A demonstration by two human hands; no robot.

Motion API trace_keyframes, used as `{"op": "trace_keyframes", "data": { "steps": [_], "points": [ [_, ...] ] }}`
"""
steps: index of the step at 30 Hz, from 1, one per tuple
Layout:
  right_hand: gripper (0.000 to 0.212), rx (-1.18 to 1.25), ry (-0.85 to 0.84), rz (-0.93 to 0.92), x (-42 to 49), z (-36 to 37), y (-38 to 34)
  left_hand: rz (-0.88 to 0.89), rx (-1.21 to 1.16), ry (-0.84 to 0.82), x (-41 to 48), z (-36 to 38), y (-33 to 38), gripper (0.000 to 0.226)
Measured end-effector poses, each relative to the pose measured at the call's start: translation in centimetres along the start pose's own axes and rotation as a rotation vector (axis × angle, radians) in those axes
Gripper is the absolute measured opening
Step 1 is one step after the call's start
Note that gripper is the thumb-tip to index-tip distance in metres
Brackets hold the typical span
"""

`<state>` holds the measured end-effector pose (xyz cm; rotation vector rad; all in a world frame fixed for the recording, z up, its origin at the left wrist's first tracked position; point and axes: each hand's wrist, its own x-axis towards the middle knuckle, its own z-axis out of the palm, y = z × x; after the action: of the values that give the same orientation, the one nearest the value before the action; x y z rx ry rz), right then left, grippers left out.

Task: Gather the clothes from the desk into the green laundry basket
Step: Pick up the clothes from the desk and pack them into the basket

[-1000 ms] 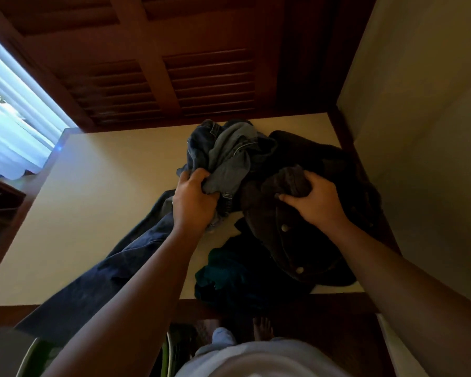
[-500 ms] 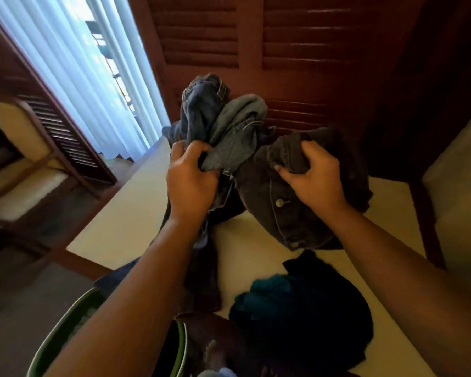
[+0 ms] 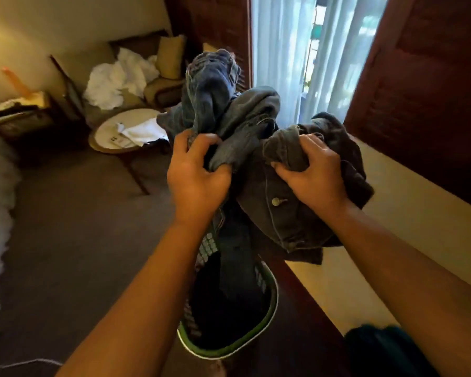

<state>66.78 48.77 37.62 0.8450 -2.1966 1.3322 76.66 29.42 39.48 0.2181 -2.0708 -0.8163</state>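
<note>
Gripping a big bundle of denim, both hands are up in front of the camera. The left hand (image 3: 197, 176) is clenched on the blue jeans (image 3: 215, 99), fingers dug into the bunched cloth, and a dark trouser leg hangs straight down from that fist into the green laundry basket (image 3: 269, 317). The right hand (image 3: 314, 176) is closed on the dark denim jacket (image 3: 297, 224), thumb pinching a fold near the collar, a metal button (image 3: 276, 201) showing just below the thumb. Jeans and jacket press against each other between the two hands, held in the air above the basket's mouth.

The basket stands on the brown floor (image 3: 74, 240) right against the dark wooden edge of the counter (image 3: 365, 281), its inside dark. The jacket's hem dangles over that counter edge. Down at the lower right, a dark teal garment (image 3: 378, 346) lies on the counter, partly cut off by the frame. Off to the left sits a round side table (image 3: 106, 137) with white cloths on it.
</note>
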Motion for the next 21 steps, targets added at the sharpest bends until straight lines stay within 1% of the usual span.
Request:
{"op": "trace_keyframes", "data": {
  "steps": [3, 6, 8, 11, 14, 17, 19, 21],
  "points": [
    [0.023, 0.067, -0.128, -0.047, -0.4, 7.7, -2.6, -0.076, 0.098, 0.018, -0.7, -5.4, -5.2, 0.024],
    [0.025, 0.093, -0.269, -0.083, -3.3, 14.9, -3.9, -0.166, 0.170, -0.002, -2.9, -9.7, -10.9, 0.025],
    [0.028, 0.063, -0.392, -0.102, -6.5, 18.9, -4.1, -0.218, 0.192, -0.046, -4.9, -11.4, -14.2, 0.024],
    [0.035, -0.038, -0.582, -0.121, -12.3, 23.4, -3.7, -0.301, 0.209, -0.170, -8.8, -12.4, -18.6, 0.022],
    [0.043, -0.185, -0.782, -0.160, -17.4, 25.4, -2.1, -0.384, 0.213, -0.312, -12.8, -12.3, -21.9, 0.023],
    [0.056, -0.332, -1.053, -0.223, -20.5, 25.2, 0.4, -0.460, 0.187, -0.432, -15.8, -11.9, -23.6, 0.025],
    [0.067, -0.341, -1.202, -0.152, -21.8, 24.4, 1.4, -0.510, 0.164, -0.481, -17.0, -11.2, -23.9, 0.024],
    [0.076, -0.332, -1.236, -0.062, -22.7, 23.4, 1.7, -0.555, 0.138, -0.505, -18.0, -10.2, -24.0, 0.023]
  ]
}}
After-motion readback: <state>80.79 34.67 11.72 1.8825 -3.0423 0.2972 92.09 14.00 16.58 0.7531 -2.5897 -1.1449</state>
